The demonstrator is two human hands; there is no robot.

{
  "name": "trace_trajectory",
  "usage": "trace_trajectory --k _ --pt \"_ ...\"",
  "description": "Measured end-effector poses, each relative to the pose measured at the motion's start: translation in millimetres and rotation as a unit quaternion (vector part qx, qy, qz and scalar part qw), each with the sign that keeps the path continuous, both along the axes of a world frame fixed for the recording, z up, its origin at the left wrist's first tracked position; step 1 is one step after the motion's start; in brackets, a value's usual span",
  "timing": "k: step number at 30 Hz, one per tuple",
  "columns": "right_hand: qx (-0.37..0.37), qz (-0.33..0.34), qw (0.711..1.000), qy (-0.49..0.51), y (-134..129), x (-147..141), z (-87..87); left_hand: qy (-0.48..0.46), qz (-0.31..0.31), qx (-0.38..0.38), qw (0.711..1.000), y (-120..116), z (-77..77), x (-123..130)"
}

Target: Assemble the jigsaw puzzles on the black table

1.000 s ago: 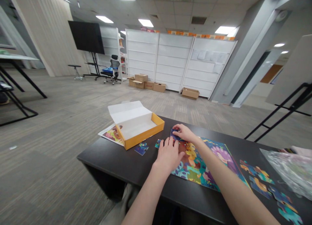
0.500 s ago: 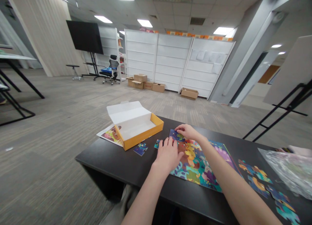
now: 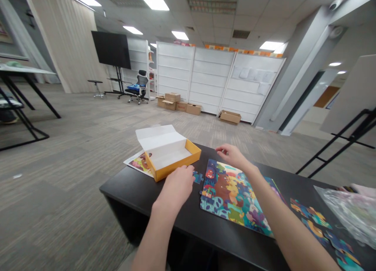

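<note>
My left hand (image 3: 179,184) is low over the black table, just in front of the yellow box (image 3: 176,167), its fingers bent together. A blue jigsaw piece (image 3: 198,177) lies beside its fingertips; anything under the palm is hidden. Above the far left corner of the jigsaw puzzle (image 3: 226,192) hovers my right hand (image 3: 232,155), fingers loosely curled, with nothing visible in them. The joined puzzle shows colourful animals, and my right forearm covers part of its right side.
The white-lined box lid stands open, and a picture sheet (image 3: 139,163) lies partly under the box. Several loose jigsaw pieces (image 3: 313,214) lie right of the puzzle, near a clear plastic bag (image 3: 346,208). The table's (image 3: 141,196) left edge is close to the box.
My left hand has left the puzzle and moved left towards the box, over where a loose piece lay. My right hand has lifted off the puzzle's far left corner. The view has shifted slightly.
</note>
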State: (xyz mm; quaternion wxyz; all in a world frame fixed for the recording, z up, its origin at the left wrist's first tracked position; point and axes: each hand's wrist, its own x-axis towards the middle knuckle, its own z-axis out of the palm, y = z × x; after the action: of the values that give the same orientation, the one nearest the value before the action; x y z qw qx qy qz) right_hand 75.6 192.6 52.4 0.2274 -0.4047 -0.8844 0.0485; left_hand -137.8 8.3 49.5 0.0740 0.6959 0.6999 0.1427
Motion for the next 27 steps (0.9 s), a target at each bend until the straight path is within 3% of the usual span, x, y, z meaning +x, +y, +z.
trace_trajectory --k 5,9,14,19,22,27 --pt "0.067 0.011 0.995 0.075 -41 1 50.1 0.039 0.061 -0.028 0.997 -16 1.6 -32" --pt "0.090 -0.017 0.992 0.091 -78 17 62.3 0.038 0.025 -0.023 0.999 -17 -5.0 -32" --pt "0.097 -0.099 0.980 0.141 -115 50 53.0 -0.014 -0.061 -0.010 0.998 -13 -10.5 -16" --pt "0.075 -0.142 0.969 0.190 -134 74 30.3 -0.085 -0.166 -0.026 0.982 -10 -15.5 9" --pt "0.057 -0.152 0.965 0.205 -135 86 12.9 -0.085 -0.177 -0.035 0.980 -7 -18.8 19" --pt "0.046 -0.186 0.959 0.210 -133 103 -9.6 -0.044 -0.146 -0.043 0.987 1 -24.3 26"
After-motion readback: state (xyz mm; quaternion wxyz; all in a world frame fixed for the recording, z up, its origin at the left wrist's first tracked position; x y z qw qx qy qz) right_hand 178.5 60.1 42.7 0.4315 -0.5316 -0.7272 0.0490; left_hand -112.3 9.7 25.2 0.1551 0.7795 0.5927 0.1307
